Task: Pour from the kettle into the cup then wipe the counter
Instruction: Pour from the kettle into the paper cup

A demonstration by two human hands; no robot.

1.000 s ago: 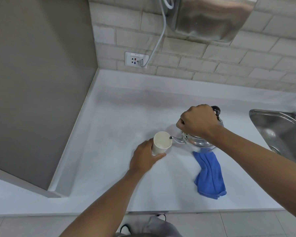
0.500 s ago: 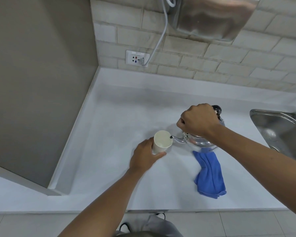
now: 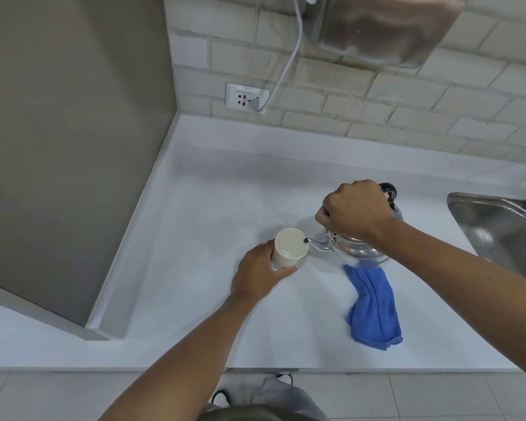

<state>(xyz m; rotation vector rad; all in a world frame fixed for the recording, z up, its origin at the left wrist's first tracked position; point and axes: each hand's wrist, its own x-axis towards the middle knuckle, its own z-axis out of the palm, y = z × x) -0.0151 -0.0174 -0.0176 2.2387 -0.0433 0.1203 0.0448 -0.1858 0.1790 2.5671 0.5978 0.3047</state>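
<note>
two hands busy: our left hand [image 3: 260, 276] grips the cup [image 3: 289, 249], our right hand [image 3: 354, 212] clutches the tilted kettle [image 3: 357, 252], spout over the rim.

steel sink [image 3: 498, 232], wall socket [image 3: 247, 98] with white cord [image 3: 287, 65], brick backsplash [image 3: 377, 98]

A white counter [image 3: 213, 208] bears an upright cup [image 3: 289, 249] and a crumpled blue cloth [image 3: 374, 308].

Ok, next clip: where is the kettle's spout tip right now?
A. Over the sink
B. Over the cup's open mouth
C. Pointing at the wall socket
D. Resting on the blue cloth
B: the kettle is tilted by the right hand, its spout tip over the rim of the cup that the left hand holds.
</note>
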